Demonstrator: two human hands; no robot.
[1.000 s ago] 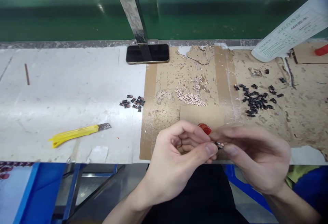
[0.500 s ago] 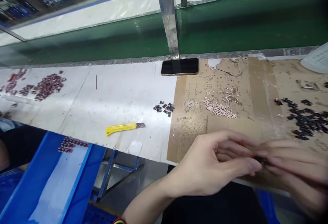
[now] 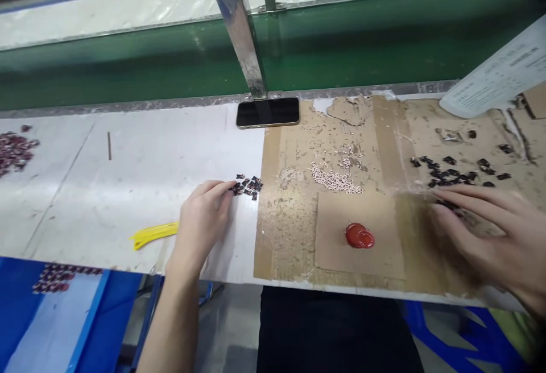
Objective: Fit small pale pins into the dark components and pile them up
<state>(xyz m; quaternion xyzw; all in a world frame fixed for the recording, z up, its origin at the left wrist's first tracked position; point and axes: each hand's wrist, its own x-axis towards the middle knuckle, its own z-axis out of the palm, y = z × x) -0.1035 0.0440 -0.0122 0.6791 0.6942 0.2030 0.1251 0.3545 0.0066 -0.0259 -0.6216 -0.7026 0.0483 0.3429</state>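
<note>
- Hand, left (image 3: 199,220): half curled, reaching across the white surface (image 3: 85,202), its tips at the edge of a small cluster of dark parts (image 3: 246,186). Whether it has a part in its grip cannot be told.
- Hand, right (image 3: 490,233): spread open, palm down and slightly blurred, over the lower edge of a loose scatter of black parts (image 3: 452,173). No part shows in its hold. The scatter lies on a worn cardboard sheet (image 3: 290,236) taped to the surface.
- Between the hands: a glossy red blob (image 3: 359,235) on a square of cardboard (image 3: 341,253), touched by neither hand, and a strip of tiny pale pink pieces (image 3: 335,180) just above it.
- Lots as they lie: black scatter dense at the centre, with stragglers toward a printed paper sheet (image 3: 499,71). A larger heap of dark red parts (image 3: 12,151) sits at the far left. Every lot remains loose on the surface.
- Container: blue tray (image 3: 96,310) below the surface edge, white-lined, with a row of dark red parts (image 3: 55,278) inside.
- Nearby: yellow utility knife (image 3: 153,235) partly behind the left forearm, blade hidden; black phone (image 3: 268,112) at the back edge.
</note>
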